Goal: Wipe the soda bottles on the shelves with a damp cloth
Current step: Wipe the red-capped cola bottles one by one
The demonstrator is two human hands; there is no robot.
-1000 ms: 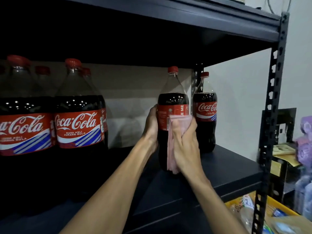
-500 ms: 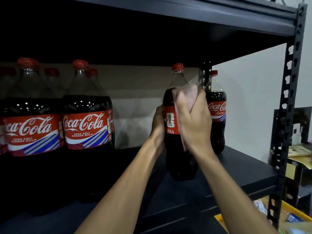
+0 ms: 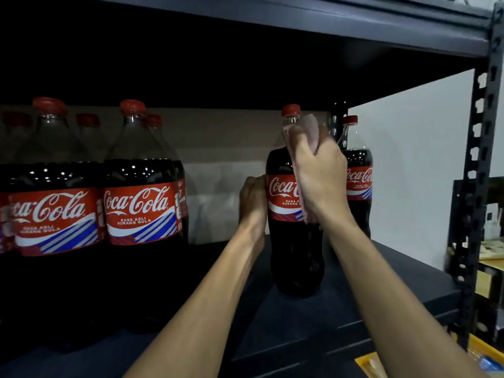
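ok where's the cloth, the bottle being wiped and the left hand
cloth (image 3: 309, 129), head view, on the pink fold at its top
bottle being wiped (image 3: 281, 197), head view, on its red label
left hand (image 3: 252, 203), head view, on the back of the hand

A dark metal shelf (image 3: 381, 282) spans 6 o'clock, with an upper board (image 3: 272, 20) at 12 o'clock casting deep shadow beneath. A perforated post (image 3: 480, 159) stands at 3 o'clock before a white wall (image 3: 414, 159). A second dark rack (image 3: 458, 214) sits at 4 o'clock.
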